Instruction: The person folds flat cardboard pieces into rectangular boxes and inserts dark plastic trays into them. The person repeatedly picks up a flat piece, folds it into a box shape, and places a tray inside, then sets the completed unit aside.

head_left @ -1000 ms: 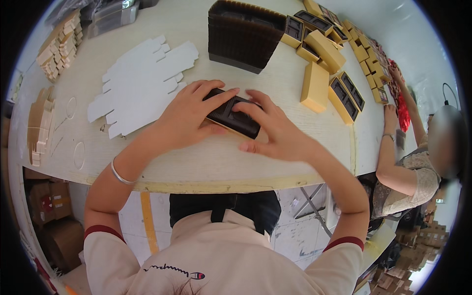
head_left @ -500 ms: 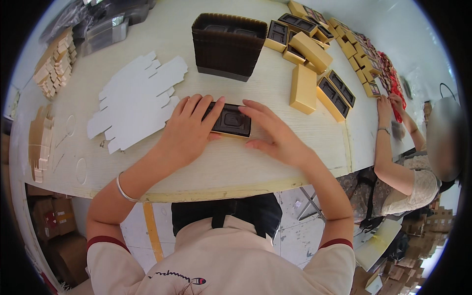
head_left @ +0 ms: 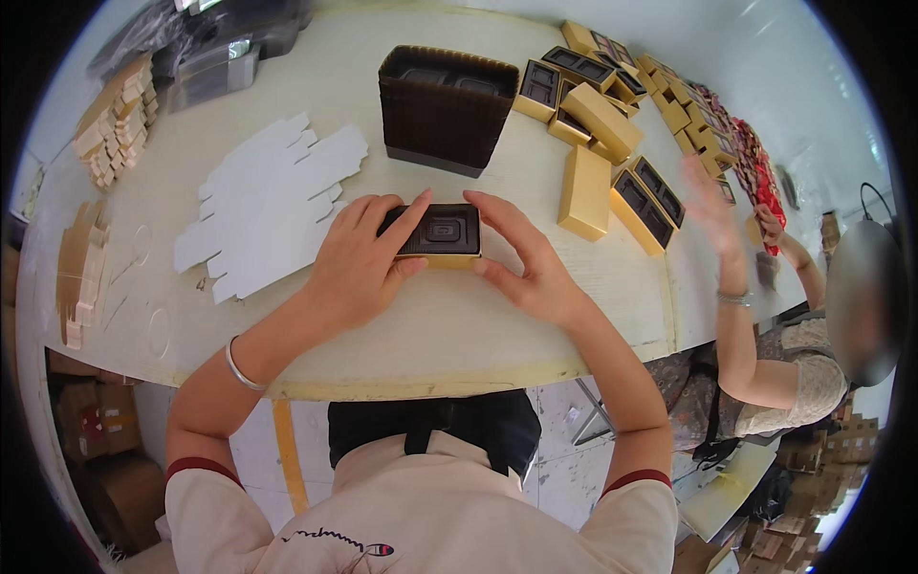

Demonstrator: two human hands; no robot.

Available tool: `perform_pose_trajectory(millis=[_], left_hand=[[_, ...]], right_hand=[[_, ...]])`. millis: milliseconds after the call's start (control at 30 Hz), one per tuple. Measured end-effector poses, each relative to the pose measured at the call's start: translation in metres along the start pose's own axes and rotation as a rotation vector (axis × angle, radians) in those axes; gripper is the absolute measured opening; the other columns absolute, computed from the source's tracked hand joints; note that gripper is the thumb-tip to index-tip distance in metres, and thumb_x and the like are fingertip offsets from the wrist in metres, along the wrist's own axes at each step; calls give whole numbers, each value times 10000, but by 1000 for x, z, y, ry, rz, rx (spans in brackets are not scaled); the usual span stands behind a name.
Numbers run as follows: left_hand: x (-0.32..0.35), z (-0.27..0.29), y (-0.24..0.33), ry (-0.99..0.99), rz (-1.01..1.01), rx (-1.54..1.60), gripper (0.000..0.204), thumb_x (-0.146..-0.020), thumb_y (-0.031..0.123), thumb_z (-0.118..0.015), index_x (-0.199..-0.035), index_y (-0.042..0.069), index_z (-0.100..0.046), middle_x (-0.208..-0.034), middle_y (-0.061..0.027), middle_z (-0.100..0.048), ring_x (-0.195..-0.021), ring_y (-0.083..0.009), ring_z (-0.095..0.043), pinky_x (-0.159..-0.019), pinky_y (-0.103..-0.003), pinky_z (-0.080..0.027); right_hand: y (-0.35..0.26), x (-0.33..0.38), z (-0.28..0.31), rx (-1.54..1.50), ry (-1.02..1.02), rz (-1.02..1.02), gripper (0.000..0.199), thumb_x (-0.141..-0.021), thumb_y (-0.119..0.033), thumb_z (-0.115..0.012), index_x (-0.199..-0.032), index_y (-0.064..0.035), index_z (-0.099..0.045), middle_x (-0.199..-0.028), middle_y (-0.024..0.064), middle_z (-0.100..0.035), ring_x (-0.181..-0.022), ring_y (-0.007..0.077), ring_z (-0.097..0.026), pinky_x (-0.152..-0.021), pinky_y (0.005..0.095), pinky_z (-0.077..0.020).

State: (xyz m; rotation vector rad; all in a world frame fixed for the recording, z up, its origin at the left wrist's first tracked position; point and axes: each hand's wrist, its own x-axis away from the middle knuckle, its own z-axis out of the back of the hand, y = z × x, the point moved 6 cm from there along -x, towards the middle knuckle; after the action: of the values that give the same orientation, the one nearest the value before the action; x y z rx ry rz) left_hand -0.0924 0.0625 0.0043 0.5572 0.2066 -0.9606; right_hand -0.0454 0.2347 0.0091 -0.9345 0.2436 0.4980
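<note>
On the table before me lies a small gold box (head_left: 442, 261) with a black plastic tray (head_left: 446, 227) set in its top. My left hand (head_left: 356, 253) grips its left end, fingers over the tray and thumb on the near gold side. At the right end, my right hand (head_left: 529, 260) has its index finger by the far corner and its thumb by the near one, holding the box between them. Beyond it stands a tall stack of black plastic trays (head_left: 445, 115). Flat white box blanks (head_left: 268, 206) are fanned out to the left.
Gold boxes with black trays (head_left: 645, 210) and a closed gold box (head_left: 584, 191) lie to the right, with more piled behind. Folded card pieces (head_left: 81, 268) sit along the left edge. A co-worker (head_left: 755, 364) sits at the right, one hand (head_left: 712, 206) reaching over the table.
The tray sits more level in the box, and more of the gold near side shows. My right hand has closed in on the box's right end. The co-worker's near hand has moved left.
</note>
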Motion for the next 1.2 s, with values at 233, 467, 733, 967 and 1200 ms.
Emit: perform_pose_trajectory(millis=[233,467,733,967,1200], left_hand=[[9,-4,16,-9,-60,-24,586,-819,183,-660,-1381,151,-496,-1223,-158,-450,-1099,-358,-438,-944,-470,-350],[2,21,17,134,-114,87,585,-851,283,-651,-1385,131,-465,-1344,-144,-429,-1264,-337,-390,-1122,-529,-210],[10,103,-29,42,208,-135,415,-759,295,-747,-1071,51,-622,-1067,-127,-623,-999,-313,-568,-876,-392,-457],[82,94,-65,-341,440,-247,235,-783,192,-688,-941,37,-609,-933,-135,-611,-922,-320,-580,-802,-394,-472],[84,111,-53,34,227,-479,111,-788,81,-663,-868,16,-624,-763,-130,-630,-715,-291,-624,-632,-358,-501]], right_hand=[[-9,3,-8,197,-40,-71,685,-741,-154,-767,-1348,-46,-470,-1098,172,-545,-992,379,-548,-850,389,-465],[-39,0,61,226,-149,-165,591,-727,-199,-780,-1247,-12,-571,-1145,145,-625,-1067,269,-595,-938,357,-444],[13,3,241,698,507,-172,692,-854,-257,-712,-1431,-70,-379,-1388,156,-478,-1300,272,-443,-1074,386,-340],[-27,-10,129,568,373,-92,548,-830,-92,-705,-1336,-46,-499,-1389,166,-479,-1317,306,-424,-1087,383,-328],[-50,6,69,397,232,-28,453,-796,-51,-717,-1230,-62,-586,-1318,167,-540,-1220,347,-512,-1008,410,-420]])
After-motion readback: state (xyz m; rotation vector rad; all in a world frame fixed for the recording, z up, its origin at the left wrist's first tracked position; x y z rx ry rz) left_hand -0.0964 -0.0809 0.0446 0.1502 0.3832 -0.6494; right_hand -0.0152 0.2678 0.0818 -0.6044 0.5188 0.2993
